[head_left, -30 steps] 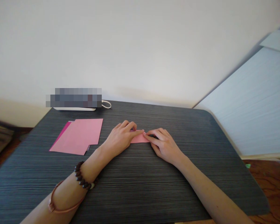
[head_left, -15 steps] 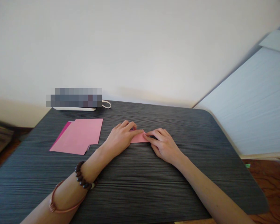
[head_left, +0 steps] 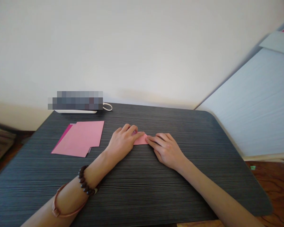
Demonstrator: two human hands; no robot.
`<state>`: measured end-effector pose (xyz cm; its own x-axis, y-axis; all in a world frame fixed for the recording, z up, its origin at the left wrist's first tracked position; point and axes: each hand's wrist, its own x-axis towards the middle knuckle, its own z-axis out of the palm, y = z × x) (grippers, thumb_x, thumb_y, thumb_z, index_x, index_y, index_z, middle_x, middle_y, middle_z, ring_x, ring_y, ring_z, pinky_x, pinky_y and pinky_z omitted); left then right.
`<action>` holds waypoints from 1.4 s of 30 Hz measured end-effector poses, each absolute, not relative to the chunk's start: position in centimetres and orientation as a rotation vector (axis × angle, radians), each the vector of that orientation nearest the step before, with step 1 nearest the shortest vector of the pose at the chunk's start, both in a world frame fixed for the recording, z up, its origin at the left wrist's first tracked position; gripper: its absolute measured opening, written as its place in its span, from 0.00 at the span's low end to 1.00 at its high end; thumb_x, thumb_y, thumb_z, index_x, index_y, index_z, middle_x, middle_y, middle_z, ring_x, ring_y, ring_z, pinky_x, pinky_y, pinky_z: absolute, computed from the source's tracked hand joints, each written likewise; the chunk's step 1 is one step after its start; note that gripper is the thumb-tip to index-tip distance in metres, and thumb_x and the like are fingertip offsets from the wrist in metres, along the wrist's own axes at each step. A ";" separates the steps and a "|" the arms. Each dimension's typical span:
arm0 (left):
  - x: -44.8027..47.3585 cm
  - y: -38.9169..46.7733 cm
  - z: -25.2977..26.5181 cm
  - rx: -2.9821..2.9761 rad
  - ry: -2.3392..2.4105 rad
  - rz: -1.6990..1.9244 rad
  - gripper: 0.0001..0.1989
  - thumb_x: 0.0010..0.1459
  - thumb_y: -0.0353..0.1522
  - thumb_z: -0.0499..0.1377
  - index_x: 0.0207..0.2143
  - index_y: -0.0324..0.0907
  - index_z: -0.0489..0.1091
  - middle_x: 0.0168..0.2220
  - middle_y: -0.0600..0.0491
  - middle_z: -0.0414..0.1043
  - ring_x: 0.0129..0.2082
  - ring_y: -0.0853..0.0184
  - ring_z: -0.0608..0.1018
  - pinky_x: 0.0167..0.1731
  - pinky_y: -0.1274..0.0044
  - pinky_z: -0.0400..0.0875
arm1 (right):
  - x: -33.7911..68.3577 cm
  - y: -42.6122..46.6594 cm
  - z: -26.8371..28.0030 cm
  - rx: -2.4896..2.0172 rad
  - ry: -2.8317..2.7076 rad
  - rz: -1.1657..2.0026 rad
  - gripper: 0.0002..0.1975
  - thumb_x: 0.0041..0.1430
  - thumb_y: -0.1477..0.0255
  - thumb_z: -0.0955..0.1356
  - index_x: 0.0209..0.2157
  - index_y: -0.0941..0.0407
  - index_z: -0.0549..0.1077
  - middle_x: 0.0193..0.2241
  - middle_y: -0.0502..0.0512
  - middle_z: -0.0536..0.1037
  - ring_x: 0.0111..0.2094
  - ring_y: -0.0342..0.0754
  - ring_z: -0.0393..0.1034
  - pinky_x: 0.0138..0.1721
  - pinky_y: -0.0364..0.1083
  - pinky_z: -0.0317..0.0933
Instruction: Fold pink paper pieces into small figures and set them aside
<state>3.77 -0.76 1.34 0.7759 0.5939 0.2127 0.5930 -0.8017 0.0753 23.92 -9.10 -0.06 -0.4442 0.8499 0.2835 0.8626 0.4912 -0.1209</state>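
A small folded piece of pink paper (head_left: 140,139) lies flat on the dark table between my two hands. My left hand (head_left: 123,138) covers its left end, with the thumb stretched along the upper edge and the other fingers curled over it. At the right end, the fingertips of my right hand (head_left: 167,148) press on the paper close together. The part of the paper beneath my left fingers is hidden.
Pink paper sheets (head_left: 79,138) lie to the left, a darker magenta sheet (head_left: 65,135) showing under them. Behind stands a blurred-out object with a white base (head_left: 75,111) and a white loop (head_left: 107,106). The table (head_left: 132,195) meets a wall; a pale panel (head_left: 255,104) rises at right.
My right fingers have shifted slightly at the right end of the paper. My left hand stays nearly in place, and the whole view has moved a little.
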 end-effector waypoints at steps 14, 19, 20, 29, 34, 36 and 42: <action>5.3 -0.9 0.4 2.776 1.134 0.622 0.13 0.60 0.40 0.52 0.36 0.46 0.74 0.38 0.51 0.69 0.38 0.64 0.68 0.37 0.72 0.63 | 24.3 -9.2 0.1 -1.463 -2.180 0.172 0.18 0.59 0.77 0.61 0.49 0.51 0.70 0.44 0.54 0.74 0.43 0.50 0.64 0.44 0.53 0.59; 5.2 -0.9 0.4 2.779 1.145 0.588 0.13 0.60 0.41 0.52 0.37 0.47 0.73 0.39 0.52 0.69 0.39 0.63 0.68 0.37 0.71 0.62 | 24.1 -7.6 0.1 -1.489 -2.194 0.203 0.17 0.59 0.76 0.61 0.49 0.51 0.72 0.38 0.55 0.71 0.38 0.48 0.63 0.41 0.51 0.60; 5.2 -0.9 0.4 2.783 1.144 0.579 0.13 0.60 0.41 0.52 0.37 0.48 0.73 0.39 0.52 0.69 0.39 0.63 0.68 0.37 0.71 0.62 | 24.1 -7.3 0.0 -1.489 -2.205 0.193 0.17 0.59 0.75 0.61 0.49 0.51 0.72 0.36 0.56 0.70 0.38 0.48 0.63 0.40 0.51 0.61; 5.2 -1.2 0.7 2.792 1.182 0.552 0.14 0.61 0.41 0.50 0.37 0.47 0.73 0.39 0.51 0.69 0.39 0.63 0.67 0.37 0.71 0.61 | 25.0 -8.2 -0.5 -1.453 -2.230 0.158 0.18 0.58 0.78 0.61 0.48 0.53 0.73 0.32 0.55 0.69 0.36 0.48 0.61 0.39 0.51 0.61; 5.2 -1.1 0.6 2.811 1.180 0.526 0.13 0.61 0.41 0.50 0.37 0.48 0.73 0.39 0.51 0.68 0.40 0.62 0.67 0.36 0.71 0.60 | 25.7 -9.4 -0.7 -1.468 -2.201 0.141 0.16 0.59 0.77 0.61 0.45 0.54 0.74 0.32 0.56 0.69 0.35 0.48 0.61 0.38 0.50 0.61; 5.2 -1.1 0.6 2.821 1.179 0.515 0.13 0.61 0.40 0.50 0.37 0.48 0.73 0.40 0.52 0.68 0.40 0.62 0.67 0.36 0.71 0.60 | 25.8 -9.8 -0.9 -1.479 -2.194 0.133 0.16 0.59 0.77 0.61 0.45 0.54 0.74 0.32 0.56 0.69 0.36 0.48 0.61 0.38 0.50 0.61; 5.3 -1.1 0.6 2.856 1.067 0.483 0.10 0.61 0.39 0.52 0.41 0.55 0.71 0.40 0.54 0.67 0.40 0.63 0.67 0.34 0.72 0.60 | 25.3 -9.7 -0.7 -1.531 -2.181 0.128 0.15 0.58 0.78 0.61 0.44 0.55 0.74 0.33 0.56 0.70 0.36 0.49 0.62 0.40 0.50 0.61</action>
